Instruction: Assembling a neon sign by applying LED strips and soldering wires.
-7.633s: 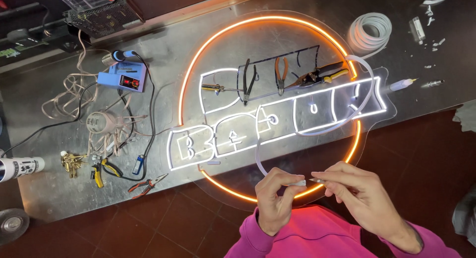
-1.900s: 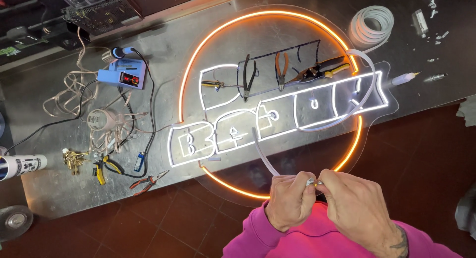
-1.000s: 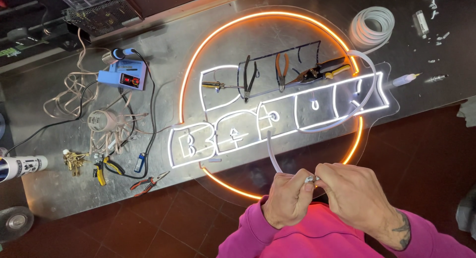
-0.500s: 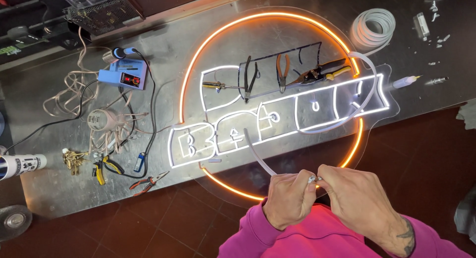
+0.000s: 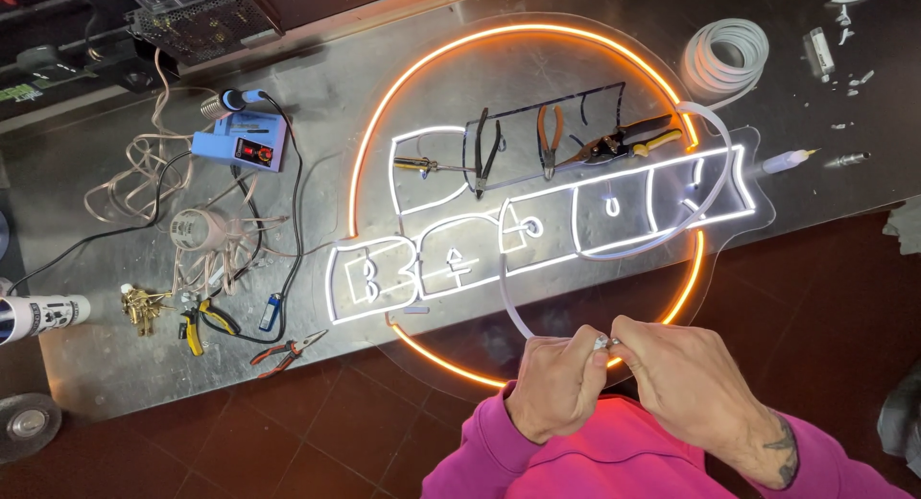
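A: White silicone strip [image 5: 513,312], its end is pinched in your left hand [image 5: 556,389], fingers curled tight. Right hand [image 5: 686,384] grips a small metal tool [image 5: 602,343] at that same tip.

B: Change since half a second back?

A: Barely any. Your hands stayed put at the near table edge, so you're still working that end. The strip loops up over the lit neon sign [image 5: 537,201].

B: Around it?

A: Orange pliers [image 5: 549,134] and snips [image 5: 624,142] lie on the sign, a white coil [image 5: 724,58] far right, a blue soldering station [image 5: 240,146] left.
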